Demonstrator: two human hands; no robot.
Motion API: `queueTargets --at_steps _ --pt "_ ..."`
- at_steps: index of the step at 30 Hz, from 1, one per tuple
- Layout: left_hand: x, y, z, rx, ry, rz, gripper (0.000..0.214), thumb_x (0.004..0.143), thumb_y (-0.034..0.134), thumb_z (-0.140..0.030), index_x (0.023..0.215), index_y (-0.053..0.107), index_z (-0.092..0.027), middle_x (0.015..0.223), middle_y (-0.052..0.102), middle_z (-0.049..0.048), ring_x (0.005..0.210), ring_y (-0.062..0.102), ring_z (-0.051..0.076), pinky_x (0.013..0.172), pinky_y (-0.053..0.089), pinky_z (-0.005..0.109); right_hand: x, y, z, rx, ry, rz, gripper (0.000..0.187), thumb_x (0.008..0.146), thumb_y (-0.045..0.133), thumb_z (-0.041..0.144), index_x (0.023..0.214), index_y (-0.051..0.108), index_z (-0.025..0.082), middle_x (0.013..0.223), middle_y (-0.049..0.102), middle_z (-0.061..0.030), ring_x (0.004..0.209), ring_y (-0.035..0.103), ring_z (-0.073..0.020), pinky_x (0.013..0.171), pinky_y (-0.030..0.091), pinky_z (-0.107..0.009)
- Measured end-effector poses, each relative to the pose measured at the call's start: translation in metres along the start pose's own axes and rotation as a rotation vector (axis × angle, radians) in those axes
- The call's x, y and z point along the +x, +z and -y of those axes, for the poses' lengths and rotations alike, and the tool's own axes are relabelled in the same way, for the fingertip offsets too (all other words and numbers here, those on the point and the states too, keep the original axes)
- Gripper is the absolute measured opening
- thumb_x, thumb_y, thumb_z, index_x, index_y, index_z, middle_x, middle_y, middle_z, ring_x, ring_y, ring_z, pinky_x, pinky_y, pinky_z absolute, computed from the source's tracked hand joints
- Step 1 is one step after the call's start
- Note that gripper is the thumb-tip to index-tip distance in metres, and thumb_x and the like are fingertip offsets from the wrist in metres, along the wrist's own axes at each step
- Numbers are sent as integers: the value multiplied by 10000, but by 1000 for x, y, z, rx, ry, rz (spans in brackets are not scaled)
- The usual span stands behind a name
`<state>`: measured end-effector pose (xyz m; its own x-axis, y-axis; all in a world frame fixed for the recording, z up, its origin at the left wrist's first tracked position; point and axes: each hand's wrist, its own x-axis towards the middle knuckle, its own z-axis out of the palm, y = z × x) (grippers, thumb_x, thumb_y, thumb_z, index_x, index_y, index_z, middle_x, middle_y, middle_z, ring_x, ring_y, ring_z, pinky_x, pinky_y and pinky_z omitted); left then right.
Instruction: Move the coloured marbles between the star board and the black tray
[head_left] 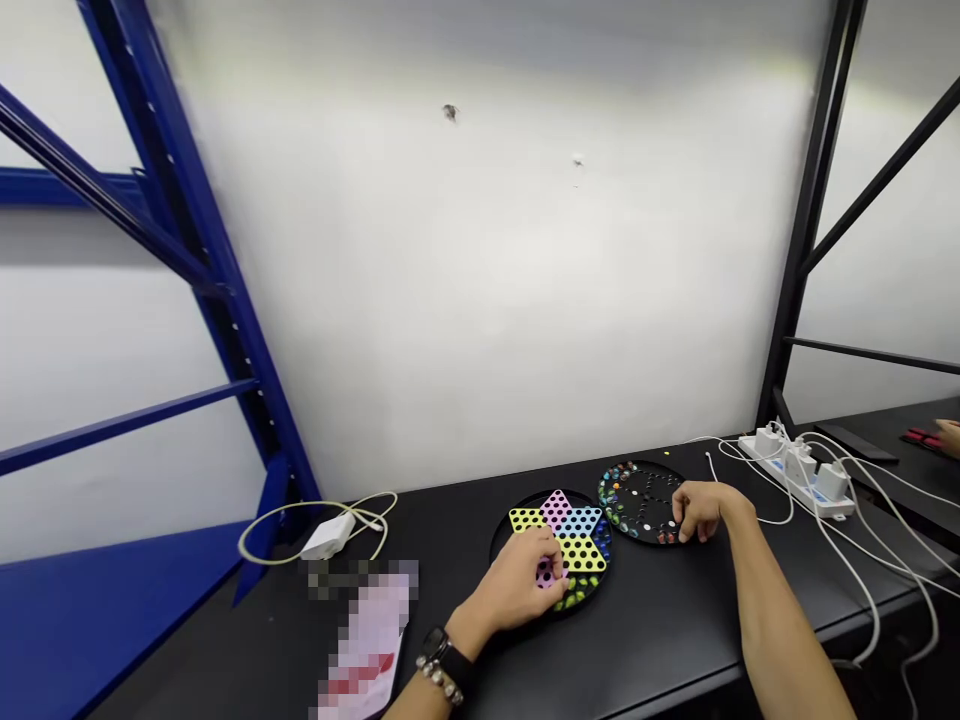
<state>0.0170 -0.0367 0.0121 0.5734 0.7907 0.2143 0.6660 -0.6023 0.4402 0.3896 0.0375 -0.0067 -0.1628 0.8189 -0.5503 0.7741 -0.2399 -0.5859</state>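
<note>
A round Chinese checkers board point(581, 552) lies on the black table, its star made of pink, yellow and blue points with holes. Green and blue marbles point(576, 592) rest along its front and right rim. My left hand point(521, 575) is over the board's front left, thumb and fingers curled together near the front pink point; what they hold, if anything, is hidden. To the right, touching or nearly touching the board, is a round black tray point(646, 482) with mixed marbles around its edge. At that tray's right rim my right hand point(699, 510) reaches down, fingertips pinched and partly hidden.
A white charger with a cable point(328, 537) and a blurred pinkish flat item point(371, 640) lie at left. On the right is a power strip point(799, 475) with plugs and trailing white cables. Blue shelving point(225, 280) stands left; another person's hand point(949, 437) shows far right.
</note>
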Motion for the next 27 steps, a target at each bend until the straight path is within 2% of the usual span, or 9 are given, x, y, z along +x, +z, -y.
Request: queueTargets --at_steps 5,8,13,16,21,25,27 --pt "0 -2 -2 5 -5 10 76 746 625 -249 705 591 -195 836 604 -2 827 532 153 798 398 262 -5 7 17 49 -70 34 368 446 863 319 681 625 165 624 668 -7 503 612 -130 475 454 -202" --pt "0 -1 -2 8 -3 13 78 751 622 -253 708 592 -196 839 606 -3 830 530 155 801 398 262 -5 9 21 18 -204 -5 260 523 815 324 652 662 158 627 674 -12 486 563 -102 464 420 -194" --pt "0 0 0 -6 -1 7 72 747 621 -246 708 587 -197 845 606 -6 861 535 157 854 393 274 -1 17 37 122 -423 -268 129 648 684 255 687 621 149 645 635 0 552 545 -98 527 442 -204" --pt "-1 -1 0 -11 -8 14 67 751 609 -247 711 584 -198 848 606 -2 864 533 160 860 393 277 -2 26 50 182 -481 -325 88 654 609 173 724 556 162 615 571 35 534 546 -95 507 419 -195" --pt "-3 -2 -1 -30 -43 20 54 740 617 -226 723 573 -199 872 608 -2 876 529 160 860 385 276 -2 42 64 108 -435 -221 98 703 499 118 777 519 179 651 527 44 536 525 -85 502 385 -178" --pt "-5 0 4 -44 -74 -3 50 727 624 -197 728 575 -206 880 603 -3 894 520 161 856 380 265 -2 51 71 -4 -419 -285 153 799 392 109 815 524 185 741 552 16 609 517 -91 591 392 -199" --pt "-4 2 11 -38 -104 -3 65 721 636 -203 703 574 -208 860 593 -4 862 515 158 826 387 257 -2 57 74 -35 -349 -238 155 863 363 184 849 516 201 724 559 12 606 524 -116 595 388 -225"
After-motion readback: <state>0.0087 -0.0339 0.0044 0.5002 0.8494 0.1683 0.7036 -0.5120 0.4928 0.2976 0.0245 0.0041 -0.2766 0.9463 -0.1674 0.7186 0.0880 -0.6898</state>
